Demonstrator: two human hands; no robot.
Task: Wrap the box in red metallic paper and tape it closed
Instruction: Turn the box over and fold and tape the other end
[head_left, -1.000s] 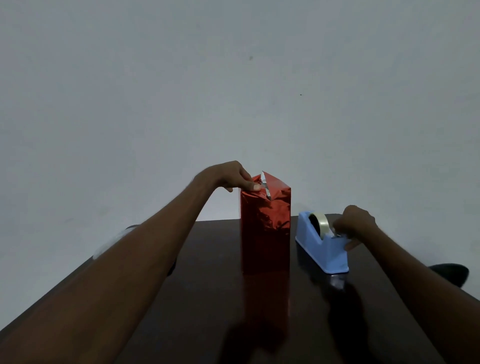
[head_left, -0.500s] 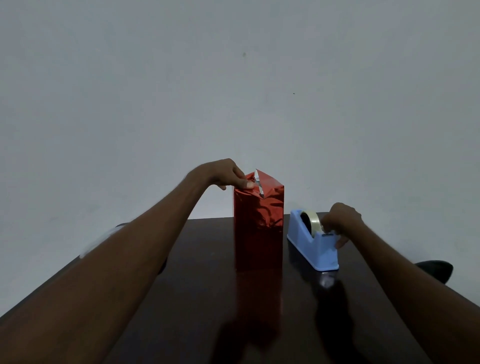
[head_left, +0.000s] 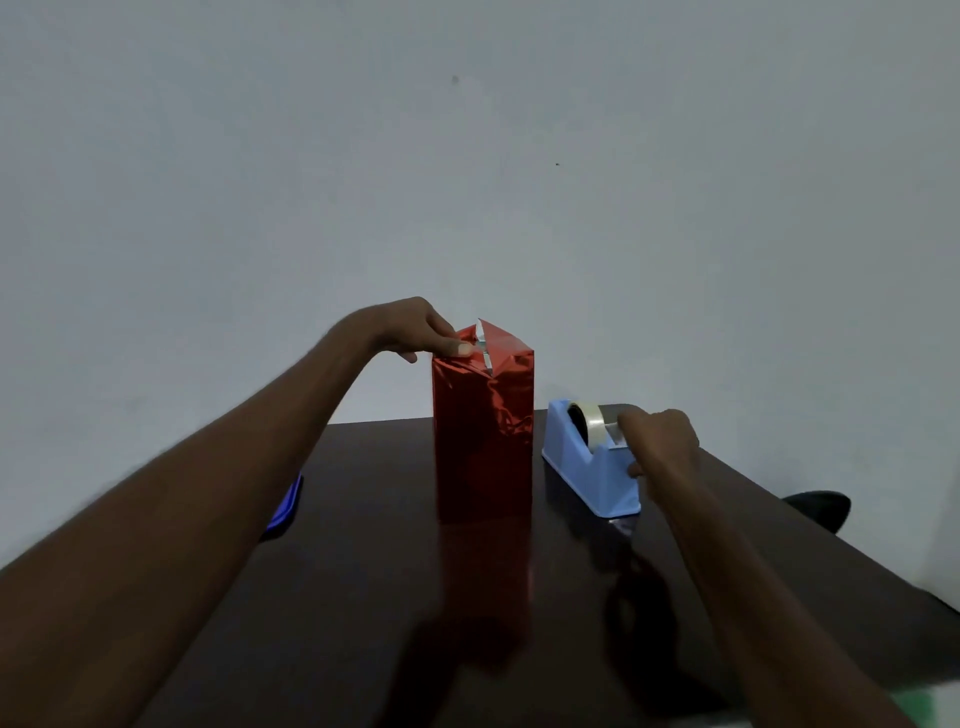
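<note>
Box (head_left: 483, 436), already covered in red metallic paper (head_left: 493, 415), stands upright near the middle of a dark, glossy table (head_left: 363, 597), toward its far edge; a dim red reflection runs down the wood in front of it. Its top flaps are folded in but not sealed, with a silvery strip of the paper's underside showing at the peak.

Behind the table rises a plain pale wall (head_left: 467, 182), with only a couple of tiny dark specks on it. The light is low.

Left hand (head_left: 410, 330) reaches over the box's top left corner, thumb pressing the folded paper down, other fingers curled behind it. Right hand (head_left: 660, 441) sits on the near end of a light blue tape dispenser (head_left: 587, 467), which stands just right of the box and apart from it; fingers are curled at the cutter end by the tape roll (head_left: 589, 423), though whether they pinch tape I cannot tell.

A blue flat object (head_left: 285, 504) peeks out beside the left forearm near the table's left edge. A dark rounded shape (head_left: 821, 509) lies beyond the right edge. Bare tabletop spreads on the near side between the two forearms.
</note>
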